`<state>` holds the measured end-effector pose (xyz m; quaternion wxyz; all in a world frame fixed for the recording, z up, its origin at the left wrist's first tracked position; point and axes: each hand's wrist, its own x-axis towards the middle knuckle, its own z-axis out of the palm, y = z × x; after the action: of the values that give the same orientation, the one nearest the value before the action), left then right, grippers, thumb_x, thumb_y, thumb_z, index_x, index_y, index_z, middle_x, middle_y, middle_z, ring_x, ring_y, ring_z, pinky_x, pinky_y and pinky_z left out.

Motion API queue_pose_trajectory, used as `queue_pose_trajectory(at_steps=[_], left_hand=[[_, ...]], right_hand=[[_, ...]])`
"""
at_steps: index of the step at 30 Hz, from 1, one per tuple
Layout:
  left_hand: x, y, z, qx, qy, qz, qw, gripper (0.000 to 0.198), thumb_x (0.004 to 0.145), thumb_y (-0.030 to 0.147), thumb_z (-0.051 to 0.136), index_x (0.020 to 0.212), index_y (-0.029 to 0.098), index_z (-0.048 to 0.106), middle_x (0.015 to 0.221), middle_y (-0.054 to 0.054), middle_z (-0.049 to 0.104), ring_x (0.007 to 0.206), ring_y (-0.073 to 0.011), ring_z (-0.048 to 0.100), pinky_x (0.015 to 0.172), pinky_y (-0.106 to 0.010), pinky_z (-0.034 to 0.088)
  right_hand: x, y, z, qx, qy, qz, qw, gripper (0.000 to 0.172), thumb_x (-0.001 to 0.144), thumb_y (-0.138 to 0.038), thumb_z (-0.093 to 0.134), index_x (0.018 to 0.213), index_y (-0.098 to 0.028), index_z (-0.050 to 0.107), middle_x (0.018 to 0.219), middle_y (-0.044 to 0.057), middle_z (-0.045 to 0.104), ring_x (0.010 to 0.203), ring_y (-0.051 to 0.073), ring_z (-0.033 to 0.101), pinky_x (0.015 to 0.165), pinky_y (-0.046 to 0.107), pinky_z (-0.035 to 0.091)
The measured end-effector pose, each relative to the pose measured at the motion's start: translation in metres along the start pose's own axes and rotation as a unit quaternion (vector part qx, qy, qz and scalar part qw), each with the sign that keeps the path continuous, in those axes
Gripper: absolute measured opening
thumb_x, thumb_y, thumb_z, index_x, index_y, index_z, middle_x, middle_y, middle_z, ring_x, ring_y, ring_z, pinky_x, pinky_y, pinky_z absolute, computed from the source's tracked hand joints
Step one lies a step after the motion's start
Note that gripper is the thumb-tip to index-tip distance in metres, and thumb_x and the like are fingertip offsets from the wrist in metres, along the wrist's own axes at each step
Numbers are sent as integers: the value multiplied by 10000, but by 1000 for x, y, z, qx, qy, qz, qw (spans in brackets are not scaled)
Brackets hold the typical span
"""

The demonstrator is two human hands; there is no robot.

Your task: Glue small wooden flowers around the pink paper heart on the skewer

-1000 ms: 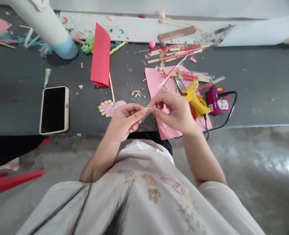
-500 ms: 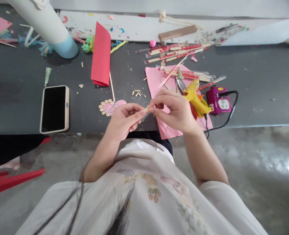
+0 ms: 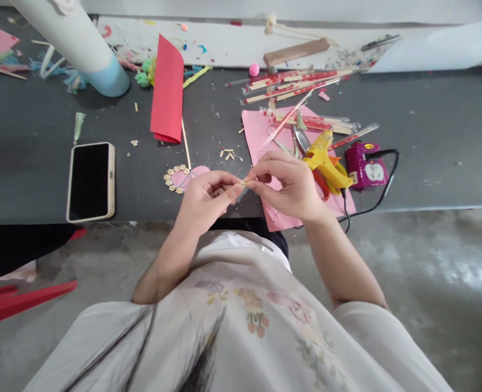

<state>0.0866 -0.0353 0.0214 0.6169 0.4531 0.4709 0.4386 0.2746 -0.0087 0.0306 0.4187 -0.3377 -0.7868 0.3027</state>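
One dark counter (image 3: 428, 136) carries a pink sheet (image 3: 257, 130), a phone (image 3: 90, 181) and a yellow glue gun (image 3: 325, 160), and above its near edge the left hand (image 3: 202, 198) and the right hand (image 3: 290, 185) meet, the fingers of both pinching one tiny pale piece (image 3: 244, 183) between them.

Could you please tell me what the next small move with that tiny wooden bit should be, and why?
Probably lower the bit to the heart: the left hand and right hand both pinch it right beside the heart, whose rim carries like bits only partway round.
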Motion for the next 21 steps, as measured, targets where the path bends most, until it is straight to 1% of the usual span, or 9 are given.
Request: queue_pose_trajectory(at_steps=[4, 8, 11, 16, 21], left_hand=[[-1, 2, 3, -1, 0, 19, 1000, 292, 724, 439, 820, 809, 186, 703, 588, 39, 592, 368, -23, 408, 311, -163, 276], [-2, 3, 3, -6, -2, 17, 1000, 308, 728, 452, 815, 829, 187, 695, 594, 40, 599, 365, -22, 409, 314, -164, 287], [-2, 2, 3, -20, -8, 13, 1000, 295, 732, 435, 815, 829, 186, 691, 597, 43, 600, 360, -19, 414, 311, -158, 286], [-1, 0, 2, -40, -23, 12, 999, 263, 758, 408, 803, 833, 185, 686, 589, 56, 585, 349, -13, 416, 304, -141, 279], [-1, 0, 2, -28, -31, 25, 999, 254, 797, 420, 773, 830, 185, 682, 567, 61, 565, 335, -14, 402, 299, -145, 277]], right_hand=[[-1, 0, 1, 15, 16, -5, 1000, 33, 876, -204, 667, 847, -219, 672, 778, 7, 633, 673, 122, 531, 605, 279, 429], [-1, 0, 1, 33, 33, 5, 999, 59, 881, -255, 684, 838, -216, 672, 751, 5, 620, 670, 126, 528, 614, 287, 435], [0, 0, 0, 42, 39, 4, 998, 56, 879, -247, 693, 841, -211, 673, 744, 0, 615, 673, 120, 527, 626, 281, 436], [0, 0, 0, 44, 28, -1, 999, 80, 892, -266, 684, 844, -202, 673, 760, 1, 625, 675, 113, 532, 626, 272, 441], [1, 0, 0, 58, 22, -17, 998, 58, 890, -239, 685, 853, -197, 670, 771, 4, 628, 682, 109, 532, 620, 265, 443]])
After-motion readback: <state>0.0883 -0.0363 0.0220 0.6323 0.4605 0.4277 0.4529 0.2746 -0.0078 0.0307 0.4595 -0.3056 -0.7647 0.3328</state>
